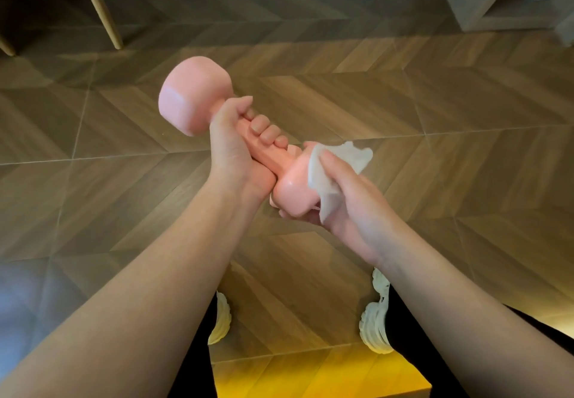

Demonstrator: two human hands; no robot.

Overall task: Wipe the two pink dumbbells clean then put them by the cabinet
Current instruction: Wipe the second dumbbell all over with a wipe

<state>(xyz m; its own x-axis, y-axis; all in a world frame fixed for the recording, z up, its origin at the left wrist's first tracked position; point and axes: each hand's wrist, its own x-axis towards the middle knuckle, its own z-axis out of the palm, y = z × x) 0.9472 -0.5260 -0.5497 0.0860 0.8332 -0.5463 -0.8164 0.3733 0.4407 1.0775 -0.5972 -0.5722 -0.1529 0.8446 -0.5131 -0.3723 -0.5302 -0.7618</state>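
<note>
One pink dumbbell (195, 96) is being clenched by the left grip (236, 149), a wipe (341, 161) being pinched against it by the right grip (348, 205).

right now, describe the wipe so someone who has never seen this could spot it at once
Above the wooden floor, the left hand grips a pink dumbbell by its handle. On the dumbbell's nearer head, the right hand presses a white wipe. Unlike the smooth pink dumbbell, it is white, thin and crumpled.
</note>
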